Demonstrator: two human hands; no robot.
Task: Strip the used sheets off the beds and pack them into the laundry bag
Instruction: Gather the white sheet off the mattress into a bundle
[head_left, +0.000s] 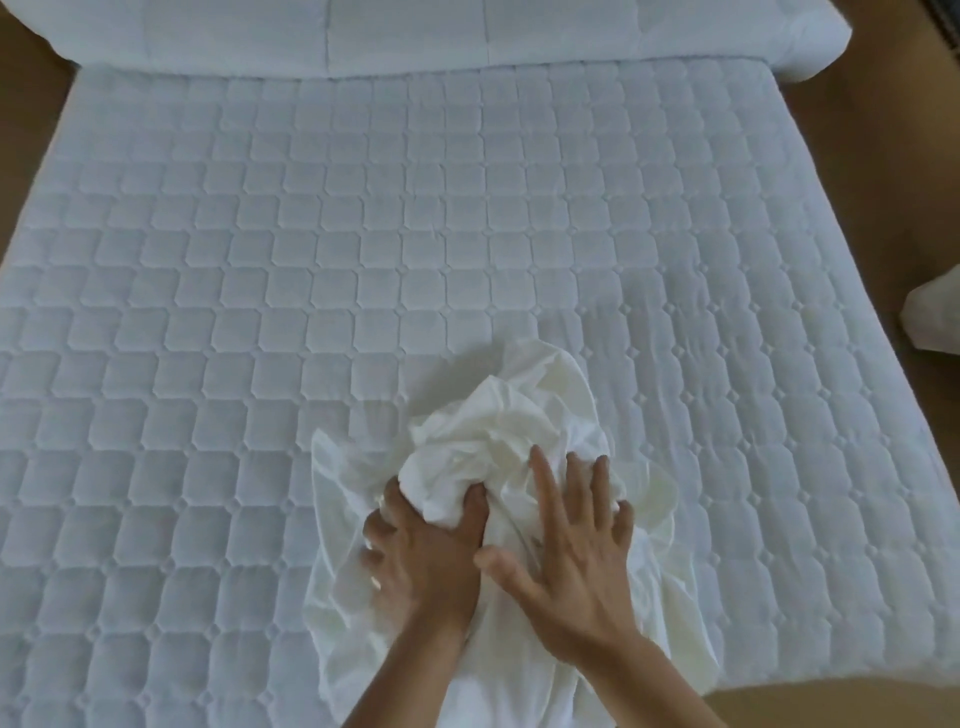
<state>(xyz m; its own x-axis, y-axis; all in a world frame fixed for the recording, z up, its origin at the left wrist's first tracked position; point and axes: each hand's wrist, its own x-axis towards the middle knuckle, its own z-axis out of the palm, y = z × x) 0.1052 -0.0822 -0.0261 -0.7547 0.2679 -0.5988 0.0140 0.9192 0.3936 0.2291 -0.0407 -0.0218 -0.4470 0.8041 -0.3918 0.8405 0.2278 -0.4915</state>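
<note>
A crumpled white sheet (511, 415) lies bunched near the foot of the bed, on the quilted white mattress pad (363, 249). My left hand (426, 551) grips a fold of the sheet, fingers curled into the cloth. My right hand (566, 545) lies flat on the bundle with its fingers spread, pressing on the fabric beside the left hand. The sheet's lower part trails down over the bed's front edge between my forearms. No laundry bag is in view.
A folded white duvet or pillow roll (415, 36) lies across the head of the bed. Brown floor (893, 156) shows on the right and at the far left. A white cloth item (935, 317) sits at the right edge.
</note>
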